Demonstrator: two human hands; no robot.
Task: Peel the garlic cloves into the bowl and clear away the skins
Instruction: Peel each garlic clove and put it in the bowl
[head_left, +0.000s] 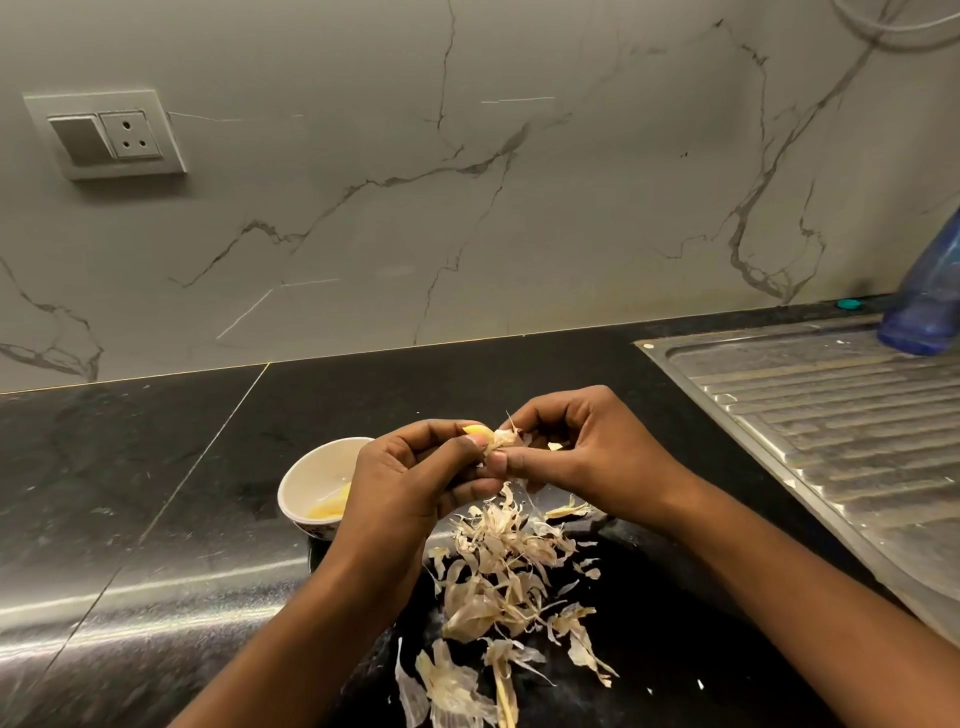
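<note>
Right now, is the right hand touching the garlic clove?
Touching. The head view shows the right hand pinching the papery skin on the garlic clove, which the left hand grips.

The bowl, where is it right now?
Head view, left of centre: the bowl sits on the black counter, partly behind the left hand, left of the skin pile.

The light is dim and greyish, coming from above. A long white glare band crosses the counter (130, 597) at eight o'clock, and the drainboard (831, 415) at three o'clock shines dully. The wall (467, 208) is evenly lit. The skins (498, 571) at six o'clock are sharp; the bottle (924, 301) at three o'clock is soft. Wide-angle distortion bends the counter's back edge and tilts the switch plate (104, 135) at ten o'clock.
</note>
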